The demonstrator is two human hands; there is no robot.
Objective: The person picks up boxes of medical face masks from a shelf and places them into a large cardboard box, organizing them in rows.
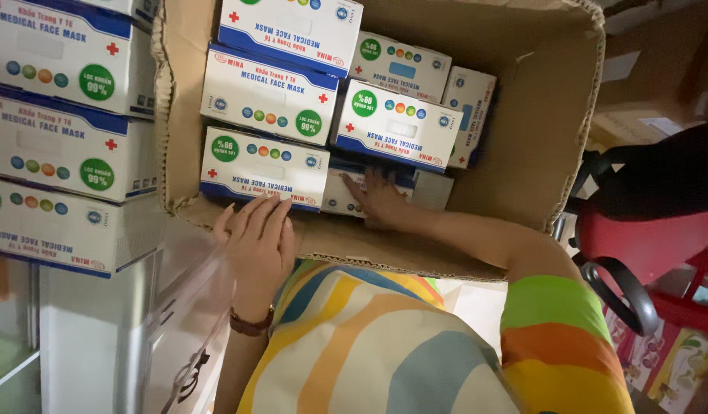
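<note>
1. The left hand (258,238) lies flat, fingers spread and holding nothing, on the near rim of the cardboard carton (538,146), likely to steady it.
2. The right hand (381,201) reaches inside, open palm pressed on a lower white-and-blue box (346,195) at the carton's near wall, not gripping it, apparently seating it flat.
3. Beyond it, more boxes (269,96) of the same kind lie flat and packed edge to edge, which saves space; one narrow box (467,115) stands on edge filling a gap.
4. Outside, to the left, a stack of the same boxes (59,146) sits beside the carton, within reach.
</note>
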